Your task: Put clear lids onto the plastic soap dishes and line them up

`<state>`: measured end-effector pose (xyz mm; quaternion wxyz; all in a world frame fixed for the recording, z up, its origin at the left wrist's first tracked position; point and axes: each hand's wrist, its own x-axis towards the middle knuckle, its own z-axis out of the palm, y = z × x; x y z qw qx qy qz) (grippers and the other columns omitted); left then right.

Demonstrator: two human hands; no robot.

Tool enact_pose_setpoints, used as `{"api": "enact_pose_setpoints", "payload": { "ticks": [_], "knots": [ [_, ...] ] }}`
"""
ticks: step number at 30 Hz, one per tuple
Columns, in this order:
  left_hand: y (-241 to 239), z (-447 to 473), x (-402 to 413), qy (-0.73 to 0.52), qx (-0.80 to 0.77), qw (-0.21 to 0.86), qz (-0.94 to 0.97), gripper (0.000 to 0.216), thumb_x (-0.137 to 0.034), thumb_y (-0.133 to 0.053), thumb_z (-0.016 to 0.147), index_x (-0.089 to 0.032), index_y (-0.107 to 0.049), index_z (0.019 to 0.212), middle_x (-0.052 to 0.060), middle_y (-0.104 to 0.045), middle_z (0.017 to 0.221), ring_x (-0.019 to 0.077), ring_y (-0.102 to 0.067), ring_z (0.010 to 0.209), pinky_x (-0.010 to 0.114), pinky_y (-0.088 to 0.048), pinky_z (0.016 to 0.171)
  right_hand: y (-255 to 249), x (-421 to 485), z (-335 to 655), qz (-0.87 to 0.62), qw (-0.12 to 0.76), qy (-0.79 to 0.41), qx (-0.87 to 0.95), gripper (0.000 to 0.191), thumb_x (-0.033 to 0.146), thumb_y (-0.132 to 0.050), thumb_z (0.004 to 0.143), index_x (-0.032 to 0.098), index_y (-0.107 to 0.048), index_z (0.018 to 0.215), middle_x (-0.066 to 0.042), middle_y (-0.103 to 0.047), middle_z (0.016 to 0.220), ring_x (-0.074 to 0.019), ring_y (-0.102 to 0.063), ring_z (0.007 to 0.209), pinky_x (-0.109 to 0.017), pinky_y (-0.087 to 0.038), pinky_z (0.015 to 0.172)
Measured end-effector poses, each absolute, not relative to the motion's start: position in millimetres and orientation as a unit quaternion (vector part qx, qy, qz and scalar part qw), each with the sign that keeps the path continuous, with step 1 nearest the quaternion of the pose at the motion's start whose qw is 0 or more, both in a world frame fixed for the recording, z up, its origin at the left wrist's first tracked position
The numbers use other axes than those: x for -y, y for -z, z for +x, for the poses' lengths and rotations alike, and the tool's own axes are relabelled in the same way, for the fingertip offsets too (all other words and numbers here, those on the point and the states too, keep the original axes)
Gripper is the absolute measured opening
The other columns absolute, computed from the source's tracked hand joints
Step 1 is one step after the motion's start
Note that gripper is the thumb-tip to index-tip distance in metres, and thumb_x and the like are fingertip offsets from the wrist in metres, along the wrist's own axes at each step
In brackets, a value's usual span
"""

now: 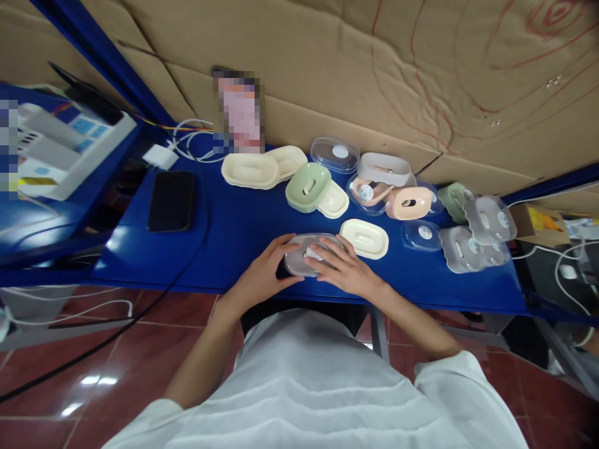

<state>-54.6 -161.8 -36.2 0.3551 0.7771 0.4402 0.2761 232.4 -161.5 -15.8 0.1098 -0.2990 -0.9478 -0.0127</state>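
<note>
Near the front edge of the blue table, a greyish oval soap box (299, 260) with a clear lid and a round white label lies between my hands. My left hand (264, 271) grips its left end, thumb at the near side and fingers at the far side. Across the lid and right end my right hand (346, 268) is laid with bent fingers, hiding part of the box. Just beyond the right hand is a cream oval tray (364, 239). Farther back, a green soap dish (307, 187) overlaps another cream tray (334, 201).
Cream trays (250, 171) and a clear lid (335, 154) lie along the cardboard wall. Peach dishes (412, 203) and lidded boxes (489, 219) fill the right side. A black phone (171, 201), white charger (160, 156) and black cable (206, 206) are at left.
</note>
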Motion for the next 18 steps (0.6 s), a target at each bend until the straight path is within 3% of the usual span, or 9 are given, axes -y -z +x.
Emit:
{"api": "enact_pose_setpoints", "payload": {
  "ticks": [5,14,18],
  "knots": [
    [36.5,-54.6,161.4,-0.291,-0.433,0.362,0.773,0.061,-0.047,-0.081,0.093,-0.029,-0.053,0.145,0.013,-0.047,0.166,0.0337,-0.053,0.152,0.056,-0.05,0.123,21.5,171.5,226.2,-0.315,0.13,0.028,0.94,0.06,0.038,-0.065,0.107,0.033,-0.048,0.164,-0.008,-0.057,0.163,-0.0307,-0.044,0.158,-0.063,-0.023,0.135],
    [32.6,-54.5,161.9,-0.274,-0.432,0.357,0.781,0.071,-0.044,-0.08,0.095,-0.031,-0.046,0.156,0.013,-0.045,0.167,0.0341,-0.05,0.154,0.056,-0.046,0.126,13.5,159.5,236.4,-0.311,0.138,0.008,0.94,0.055,0.038,-0.068,0.105,0.027,-0.057,0.158,-0.013,-0.057,0.162,-0.0312,-0.043,0.159,-0.055,-0.033,0.132],
    [29.9,-54.1,161.6,-0.271,-0.429,0.364,0.781,0.074,-0.044,-0.079,0.095,-0.031,-0.044,0.159,0.013,-0.044,0.168,0.0341,-0.049,0.154,0.055,-0.045,0.127,12.0,163.2,235.3,-0.311,0.135,0.013,0.941,0.057,0.04,-0.069,0.104,0.031,-0.055,0.159,-0.011,-0.058,0.161,-0.0318,-0.044,0.158,-0.058,-0.034,0.132]
  ]
}}
